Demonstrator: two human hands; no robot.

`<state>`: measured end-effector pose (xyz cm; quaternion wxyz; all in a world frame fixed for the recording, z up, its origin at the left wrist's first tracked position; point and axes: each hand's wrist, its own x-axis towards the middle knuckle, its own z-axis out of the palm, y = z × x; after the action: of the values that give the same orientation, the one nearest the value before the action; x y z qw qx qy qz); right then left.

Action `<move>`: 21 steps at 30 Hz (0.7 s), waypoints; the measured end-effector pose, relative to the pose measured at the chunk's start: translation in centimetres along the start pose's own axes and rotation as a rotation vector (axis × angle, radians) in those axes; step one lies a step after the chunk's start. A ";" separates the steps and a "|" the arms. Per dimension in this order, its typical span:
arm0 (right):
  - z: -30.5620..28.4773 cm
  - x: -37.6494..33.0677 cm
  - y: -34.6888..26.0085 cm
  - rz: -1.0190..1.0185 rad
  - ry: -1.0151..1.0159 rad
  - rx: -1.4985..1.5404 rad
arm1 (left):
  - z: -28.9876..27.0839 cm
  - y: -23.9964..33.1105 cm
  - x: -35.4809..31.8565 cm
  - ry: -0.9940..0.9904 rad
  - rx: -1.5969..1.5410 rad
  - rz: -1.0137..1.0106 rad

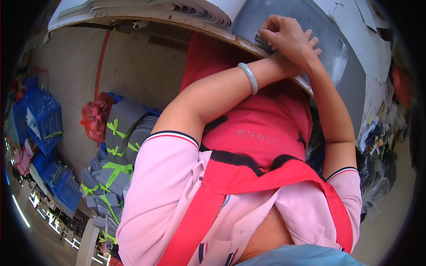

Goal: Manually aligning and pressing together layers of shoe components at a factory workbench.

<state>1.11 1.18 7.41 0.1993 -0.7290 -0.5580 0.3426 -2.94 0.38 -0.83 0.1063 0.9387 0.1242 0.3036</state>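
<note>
My forearms cross at the wrists over a dark grey sheet (326,29) on the worktable. My right hand (286,39) lies on top, its fingers curled and the thumb closed toward the forefinger. A small dark patch shows just below that thumb; whether the fingers hold anything cannot be made out. Beneath it, my left hand (313,43) is mostly hidden, with only some fingertips showing, spread apart near the sheet. A pale bangle (248,78) circles my left forearm. The sheet has whitish smudges and a small rectangular mark at its right.
Stacked pale sheets (177,9) lie along the table at left, above its worn edge (164,25). White sheets (366,46) cover the right side. On the floor at left are grey bundles tied in green (116,128), a red bag (94,120) and blue crates (43,116). Plastic scraps (379,119) heap at right.
</note>
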 end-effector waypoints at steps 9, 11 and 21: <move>0.7 -0.3 -0.2 -0.131 -0.062 -0.177 | 0.5 -0.4 -0.1 -0.083 0.114 0.003; 0.7 -1.0 0.7 -0.181 -0.038 -0.098 | 0.3 -0.2 0.2 -0.091 0.121 -0.004; 0.9 -1.5 0.9 -0.385 0.074 -0.374 | -0.9 0.0 0.8 -0.208 0.095 -0.016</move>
<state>0.82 -0.61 6.58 0.1426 -0.6458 -0.7322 0.1626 -2.87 0.69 0.29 0.0763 0.9680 0.1345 0.1976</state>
